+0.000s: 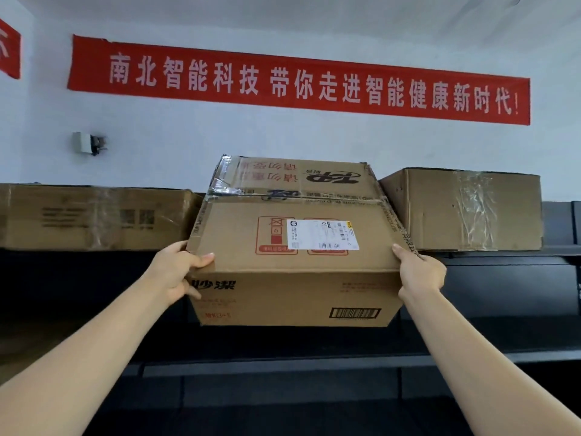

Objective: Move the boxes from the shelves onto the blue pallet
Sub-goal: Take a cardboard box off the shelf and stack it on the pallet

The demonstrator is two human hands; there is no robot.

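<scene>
A brown cardboard box with a white shipping label and a barcode hangs in front of the top shelf, tilted toward me. My left hand grips its lower left corner and my right hand grips its right edge. Behind it, a second taped box with upside-down print seems to rest on or just behind its top. The blue pallet is out of view.
On the top shelf a long box lies at the left and a taped box at the right. Dark lower shelves run below. A red banner hangs on the white wall.
</scene>
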